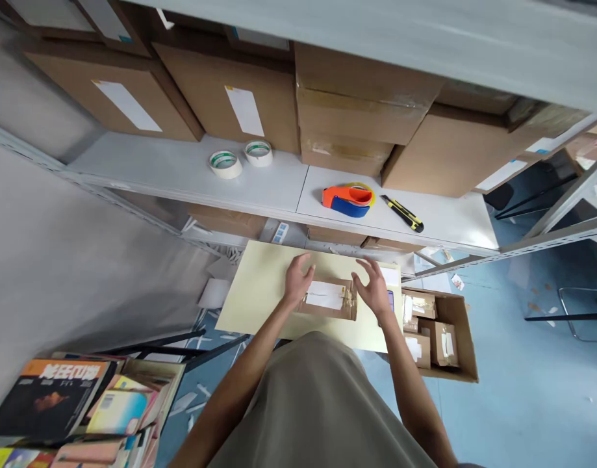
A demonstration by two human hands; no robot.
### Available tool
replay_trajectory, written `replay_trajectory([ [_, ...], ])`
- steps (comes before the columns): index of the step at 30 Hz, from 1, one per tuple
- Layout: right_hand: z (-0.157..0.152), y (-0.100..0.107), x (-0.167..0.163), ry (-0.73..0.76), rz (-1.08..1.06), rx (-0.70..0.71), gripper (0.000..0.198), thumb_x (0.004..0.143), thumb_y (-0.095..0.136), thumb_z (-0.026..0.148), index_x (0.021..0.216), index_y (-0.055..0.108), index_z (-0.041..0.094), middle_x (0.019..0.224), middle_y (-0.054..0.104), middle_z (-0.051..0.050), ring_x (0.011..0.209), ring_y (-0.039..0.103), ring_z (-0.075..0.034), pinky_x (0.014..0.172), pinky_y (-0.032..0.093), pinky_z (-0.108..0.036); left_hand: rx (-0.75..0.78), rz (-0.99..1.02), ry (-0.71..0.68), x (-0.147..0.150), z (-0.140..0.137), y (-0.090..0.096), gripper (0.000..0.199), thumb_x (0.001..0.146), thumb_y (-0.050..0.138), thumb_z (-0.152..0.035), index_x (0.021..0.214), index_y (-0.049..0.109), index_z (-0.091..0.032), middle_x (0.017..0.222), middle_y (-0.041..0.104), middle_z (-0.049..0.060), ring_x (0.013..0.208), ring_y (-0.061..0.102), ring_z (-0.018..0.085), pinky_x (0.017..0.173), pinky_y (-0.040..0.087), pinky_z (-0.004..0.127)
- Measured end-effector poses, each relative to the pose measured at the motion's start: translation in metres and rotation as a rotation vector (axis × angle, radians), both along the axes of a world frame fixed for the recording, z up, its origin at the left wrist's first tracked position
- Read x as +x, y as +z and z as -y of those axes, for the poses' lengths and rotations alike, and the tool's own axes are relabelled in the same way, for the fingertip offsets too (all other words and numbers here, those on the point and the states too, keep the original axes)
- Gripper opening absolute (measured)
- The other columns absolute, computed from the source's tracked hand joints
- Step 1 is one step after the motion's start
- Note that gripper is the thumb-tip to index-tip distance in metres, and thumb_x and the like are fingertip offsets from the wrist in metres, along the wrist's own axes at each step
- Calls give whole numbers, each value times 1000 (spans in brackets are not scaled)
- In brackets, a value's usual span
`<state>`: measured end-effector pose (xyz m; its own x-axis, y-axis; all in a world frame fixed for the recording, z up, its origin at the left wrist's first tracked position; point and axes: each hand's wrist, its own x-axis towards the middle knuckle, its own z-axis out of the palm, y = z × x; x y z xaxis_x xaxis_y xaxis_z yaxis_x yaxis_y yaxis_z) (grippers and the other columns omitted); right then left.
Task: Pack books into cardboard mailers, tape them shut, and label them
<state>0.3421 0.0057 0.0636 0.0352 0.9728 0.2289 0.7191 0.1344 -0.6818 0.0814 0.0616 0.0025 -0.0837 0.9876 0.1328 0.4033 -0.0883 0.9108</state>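
Note:
A small cardboard box with a white label and clear tape lies on the pale yellow board in front of me. My left hand is at the box's left end, fingers curved and apart, holding nothing. At the other end, my right hand hovers with thumb and fingers spread, also holding nothing. Whether the left fingertips touch the box I cannot tell. Partly hidden by my right hand, a phone-like dark object lies on the board, near a white paper.
On the shelf sit two tape rolls, an orange and blue tape dispenser and a yellow and black utility knife. Large cartons stand behind. An open carton of small boxes is right; books are stacked left.

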Motion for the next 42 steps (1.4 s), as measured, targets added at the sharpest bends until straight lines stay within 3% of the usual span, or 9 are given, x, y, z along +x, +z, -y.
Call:
replay_trajectory([
  [5,-102,95,-20,41,266,239,51,107,54,38,155,55,20,159,58,-20,149,53,-37,124,44,-60,317,80,-87,50,-65,95,27,103,64,-26,129,71,-23,131,79,11,126,74,26,115,57,46],
  [8,-152,113,-31,62,443,167,50,104,55,30,150,56,10,147,64,-26,142,56,-40,122,43,-58,394,120,-87,68,-86,132,27,104,63,-24,129,70,-23,132,79,10,125,75,23,115,58,42],
  [10,-175,113,-36,53,535,73,51,100,58,25,146,56,4,142,67,-29,136,59,-42,120,42,-58,419,150,-75,72,-91,143,26,104,62,-23,129,70,-23,131,79,10,124,75,23,115,58,41],
  [14,-195,106,-40,19,667,-73,56,95,62,20,147,52,-1,139,69,-32,132,61,-44,118,41,-57,400,224,-70,67,-82,137,23,105,63,-24,126,71,-23,128,80,10,122,76,23,113,59,41],
  [19,-187,106,-41,-20,689,-136,51,98,66,24,143,51,3,127,73,-30,124,66,-42,113,45,-55,219,351,-57,50,-56,104,21,102,66,-26,122,72,-21,120,82,11,113,79,23,108,62,41],
  [25,-102,88,-73,43,147,-115,44,99,71,56,122,55,22,93,70,-6,82,67,-29,78,56,-42,54,585,-54,24,4,86,29,99,73,-38,121,70,-20,116,80,12,106,78,23,98,65,39],
  [29,-31,71,-108,74,-163,-200,46,97,69,67,107,55,25,87,65,0,75,60,-20,70,53,-32,-23,646,-76,-5,49,86,29,97,76,-43,115,69,-21,112,79,9,98,78,20,93,66,35],
  [35,17,56,-148,35,-237,-357,45,100,61,70,110,55,26,92,68,-2,82,65,-22,73,57,-33,-114,667,-67,-40,90,80,31,95,78,-49,108,72,-21,104,78,6,95,78,20,88,67,32],
  [42,34,53,-159,32,-197,-392,48,101,59,72,107,59,24,91,70,-4,81,66,-22,75,60,-35,-211,603,-207,-68,97,65,35,92,81,-54,104,77,-22,99,80,6,85,76,20,77,63,31],
])
